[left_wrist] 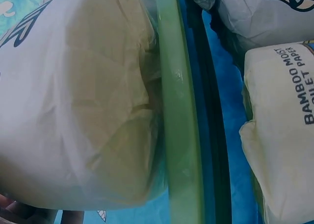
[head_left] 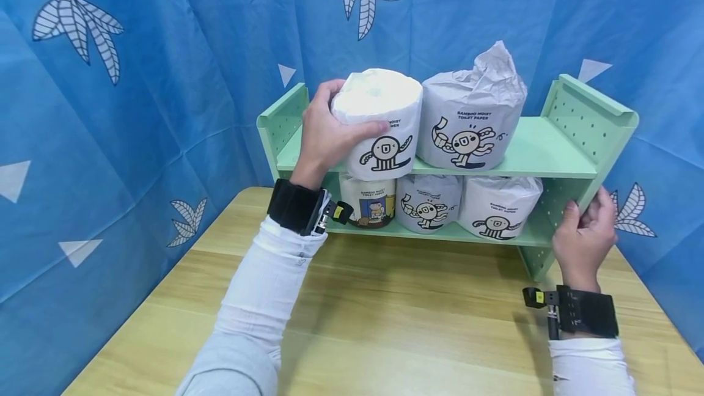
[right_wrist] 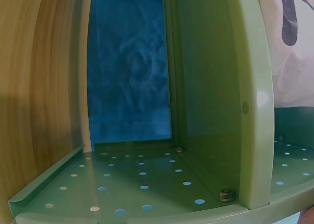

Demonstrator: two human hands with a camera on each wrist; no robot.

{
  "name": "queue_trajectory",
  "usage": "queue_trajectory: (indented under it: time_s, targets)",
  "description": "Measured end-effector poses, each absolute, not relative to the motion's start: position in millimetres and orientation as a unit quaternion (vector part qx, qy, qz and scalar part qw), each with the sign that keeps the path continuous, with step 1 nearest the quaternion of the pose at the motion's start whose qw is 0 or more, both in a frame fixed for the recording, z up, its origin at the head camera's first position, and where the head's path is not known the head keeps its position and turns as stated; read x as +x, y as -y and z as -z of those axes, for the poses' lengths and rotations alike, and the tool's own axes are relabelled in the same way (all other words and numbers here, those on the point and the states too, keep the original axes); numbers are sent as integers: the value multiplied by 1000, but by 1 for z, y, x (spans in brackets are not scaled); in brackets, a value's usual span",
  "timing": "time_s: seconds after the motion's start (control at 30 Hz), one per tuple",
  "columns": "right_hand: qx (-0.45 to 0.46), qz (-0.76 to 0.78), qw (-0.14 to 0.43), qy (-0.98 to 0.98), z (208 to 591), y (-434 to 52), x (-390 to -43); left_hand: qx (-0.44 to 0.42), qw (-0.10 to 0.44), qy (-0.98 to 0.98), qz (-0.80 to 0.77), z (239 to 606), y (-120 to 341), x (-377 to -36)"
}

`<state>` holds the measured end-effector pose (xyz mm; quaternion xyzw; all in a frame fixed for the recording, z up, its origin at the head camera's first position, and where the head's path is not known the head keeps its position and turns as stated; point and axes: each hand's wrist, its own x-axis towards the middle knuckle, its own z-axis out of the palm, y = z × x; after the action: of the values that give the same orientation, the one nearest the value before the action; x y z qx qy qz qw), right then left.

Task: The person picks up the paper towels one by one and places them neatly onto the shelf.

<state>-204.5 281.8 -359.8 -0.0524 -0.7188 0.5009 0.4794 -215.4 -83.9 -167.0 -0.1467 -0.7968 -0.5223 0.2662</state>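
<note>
My left hand (head_left: 327, 136) grips a white paper-wrapped toilet paper roll (head_left: 376, 106), its thumb across the printed front. That roll is at the front edge of the upper shelf (head_left: 555, 151); whether it rests there I cannot tell. Directly right of it, a second toilet paper roll (head_left: 473, 121) with a crumpled, peaked wrapper top stands on the same shelf. My right hand (head_left: 585, 240) holds the right side panel of the light green two-tier rack (head_left: 596, 121), fingers curled round its edge. In the right wrist view, only a sliver of fingertip (right_wrist: 308, 217) shows.
Three wrapped rolls line the lower shelf: a roll with a colored picture (head_left: 376, 203), a middle roll (head_left: 429, 203) and a right roll (head_left: 500, 206). The rack stands on a wooden table (head_left: 418, 322), before a blue patterned curtain (head_left: 220, 47).
</note>
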Motion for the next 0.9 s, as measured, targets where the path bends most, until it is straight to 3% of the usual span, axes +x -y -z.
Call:
queue_trajectory:
  time_s: [0.9]
  targets:
    - [-51,-491,490,718,359,-280,-202,-106,251,825,495,164,76,-236]
